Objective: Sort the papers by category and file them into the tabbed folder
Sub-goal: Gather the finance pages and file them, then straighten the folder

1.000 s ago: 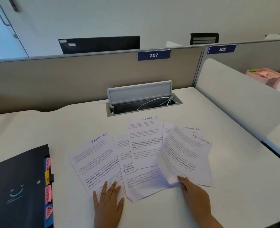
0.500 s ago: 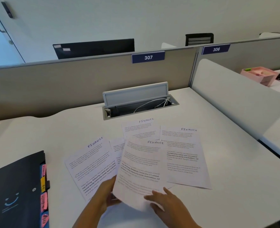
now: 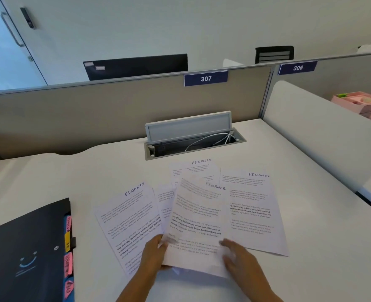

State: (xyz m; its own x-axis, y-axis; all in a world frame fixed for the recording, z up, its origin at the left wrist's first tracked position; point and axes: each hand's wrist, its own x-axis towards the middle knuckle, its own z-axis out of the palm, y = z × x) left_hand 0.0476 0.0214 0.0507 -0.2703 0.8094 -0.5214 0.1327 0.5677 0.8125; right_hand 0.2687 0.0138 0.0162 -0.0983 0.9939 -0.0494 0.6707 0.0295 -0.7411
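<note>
Several white printed sheets headed FINANCE lie fanned on the white desk. The top middle sheet overlaps the others; my left hand pinches its lower left edge, thumb on top. My right hand lies with straight fingers on the sheet's lower right corner. One sheet lies at the left, another sheet at the right, a third sheet behind. The dark tabbed folder lies shut at the front left, with pink and yellow tabs along its right edge.
An open cable tray with white cables sits at the desk's back, under the beige partition. A white side divider bounds the desk on the right. A pink box stands on the neighbouring desk.
My right hand slid one right-side sheet left onto the middle of the pile. My left hand came off the left sheet and took hold of that sheet's lower left edge.
</note>
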